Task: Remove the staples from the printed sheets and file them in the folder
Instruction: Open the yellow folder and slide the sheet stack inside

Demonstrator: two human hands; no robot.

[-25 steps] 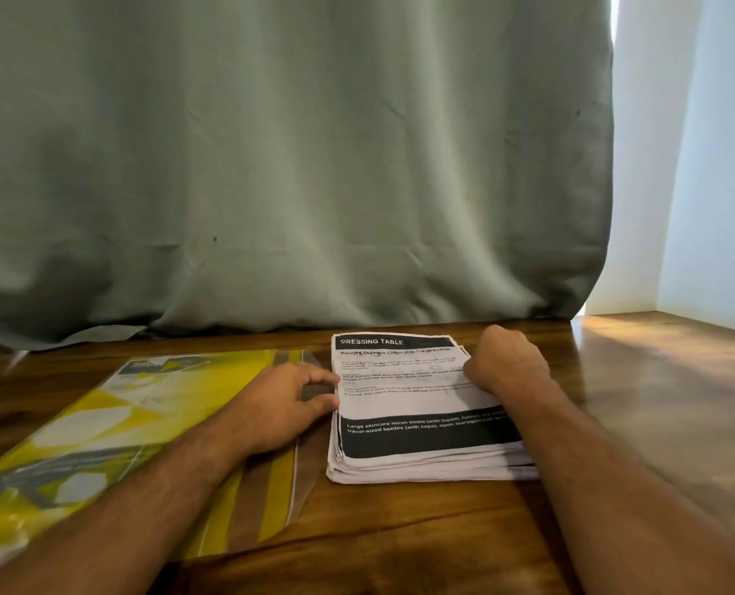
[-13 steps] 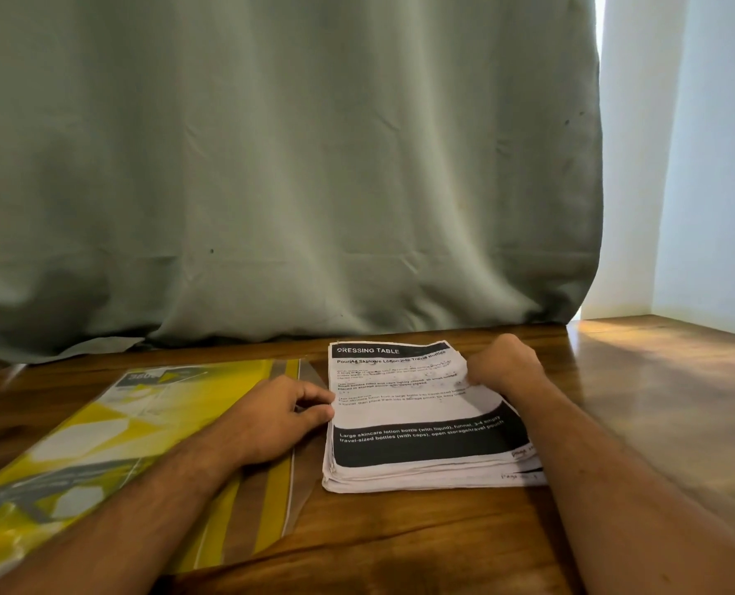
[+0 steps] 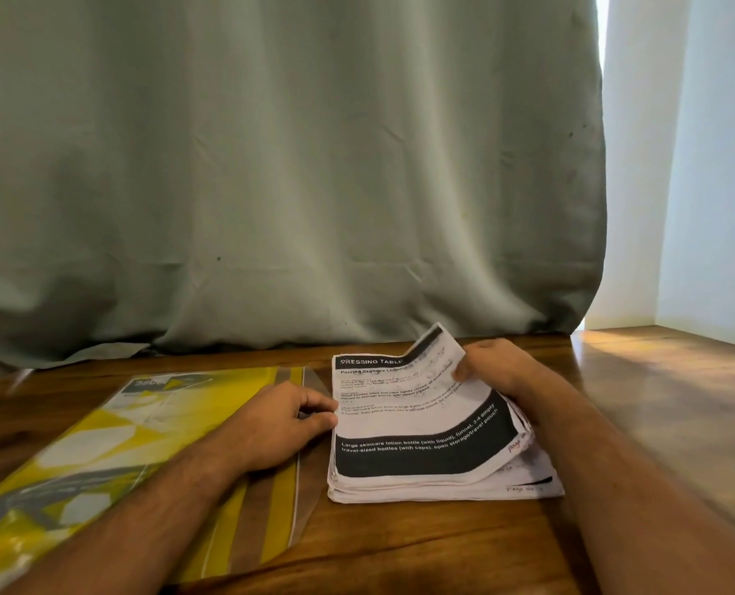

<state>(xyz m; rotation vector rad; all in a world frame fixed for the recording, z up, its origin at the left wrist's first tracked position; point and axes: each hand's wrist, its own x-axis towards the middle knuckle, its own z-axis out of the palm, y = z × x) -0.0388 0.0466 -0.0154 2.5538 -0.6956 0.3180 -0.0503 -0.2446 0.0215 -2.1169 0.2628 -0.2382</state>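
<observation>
Yellow plastic marks the folder (image 3: 112,440), which lies flat under the left forearm on the wooden table (image 3: 666,405). The left hand (image 3: 278,423) rests on the folder's clear edge, fingers loosely curled with nothing in them, fingertips touching the left side of the stack of printed sheets (image 3: 426,457). Between the hands the stack lies flat. The right hand (image 3: 496,367) pinches the top sheet's far right corner, curling it upward.
</observation>
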